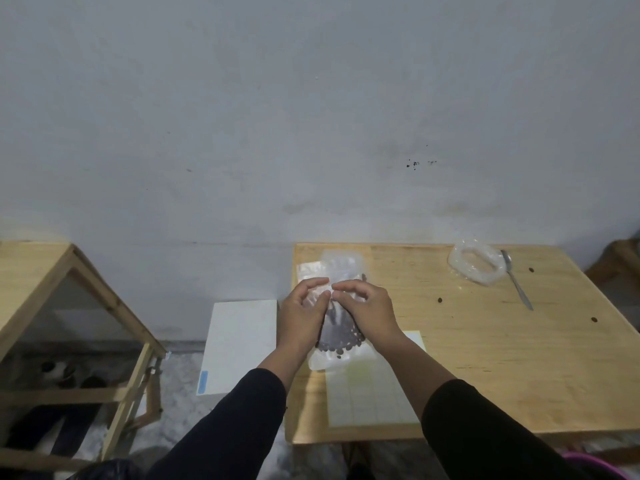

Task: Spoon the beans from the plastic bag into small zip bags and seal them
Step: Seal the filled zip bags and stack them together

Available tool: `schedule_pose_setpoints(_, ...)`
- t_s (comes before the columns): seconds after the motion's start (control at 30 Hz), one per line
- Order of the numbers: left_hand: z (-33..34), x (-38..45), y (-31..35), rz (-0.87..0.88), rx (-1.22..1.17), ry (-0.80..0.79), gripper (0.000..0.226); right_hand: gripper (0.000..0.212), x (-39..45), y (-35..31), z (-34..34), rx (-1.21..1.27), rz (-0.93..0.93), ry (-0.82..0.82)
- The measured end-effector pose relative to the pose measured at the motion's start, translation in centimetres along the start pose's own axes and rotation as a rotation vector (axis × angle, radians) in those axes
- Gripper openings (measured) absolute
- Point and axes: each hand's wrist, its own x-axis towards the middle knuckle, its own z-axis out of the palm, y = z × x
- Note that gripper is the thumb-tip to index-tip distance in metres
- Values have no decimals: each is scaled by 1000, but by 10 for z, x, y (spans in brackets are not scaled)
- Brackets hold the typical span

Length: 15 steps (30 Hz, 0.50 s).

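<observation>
Above the left part of the wooden table (485,358), my left hand (303,313) and my right hand (367,311) pinch the top edge of a small clear zip bag (337,341) between fingers and thumbs. Dark beans fill its lower part. More clear zip bags (332,265) lie flat behind the hands. A crumpled clear plastic bag (476,265) rests at the far right of the table, and a metal spoon (517,280) lies just right of it. A few loose beans (440,300) dot the tabletop.
A pale sheet (374,393) lies on the table under my wrists. A white box (239,344) stands on the floor left of the table. A wooden frame stand (69,306) is at the far left. A pink rim (602,465) shows bottom right.
</observation>
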Motion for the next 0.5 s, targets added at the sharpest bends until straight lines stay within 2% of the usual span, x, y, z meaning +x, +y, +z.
schedule_pose_setpoints(0.13,-2,-4,3,15,51,-73,18,7,1,4,0,-19,48,92)
schedule_pose_setpoints(0.5,6,1,2,-23,63,45,19,7,2,3,7,-33,55,228)
